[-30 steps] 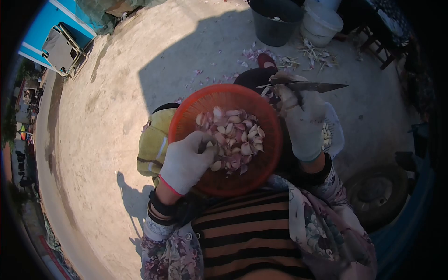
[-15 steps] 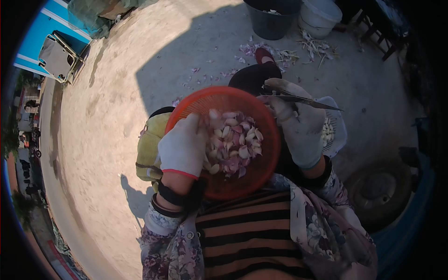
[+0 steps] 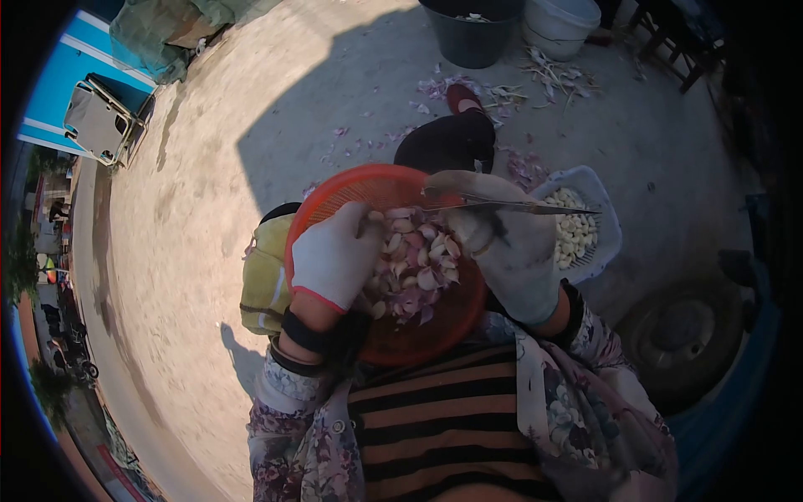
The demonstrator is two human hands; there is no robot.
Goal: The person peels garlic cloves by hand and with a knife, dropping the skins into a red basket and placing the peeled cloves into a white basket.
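My left hand [image 3: 335, 255], in a white glove with a red cuff edge, is over the left side of an orange plastic basket [image 3: 372, 173]. Its thumb and fingertips pinch a garlic clove [image 3: 375, 217]. Inside the basket, on my lap, lies a heap of unpeeled garlic cloves [image 3: 418, 259] with pinkish skins. Above the basket's right side, my right hand [image 3: 506, 247] wears a soiled pale glove and is closed around a knife [image 3: 544, 207]. The knife's pointed metal end sticks out to the right; its other parts are largely covered by the fingers.
A white basket [image 3: 609, 197] of peeled cloves [image 3: 573, 226] stands at my right. Farther off are a dark bucket [image 3: 471, 38], a white bucket [image 3: 560, 25] and scattered garlic skins [image 3: 527, 167]. A tire [image 3: 682, 335] lies at right, a folding chair [image 3: 100, 121] at far left.
My right hand has moved left and down, bringing the knife closer over the orange basket. My left hand stays at the basket's left side, its fingertips now pinching a clove. The view has shifted slightly.
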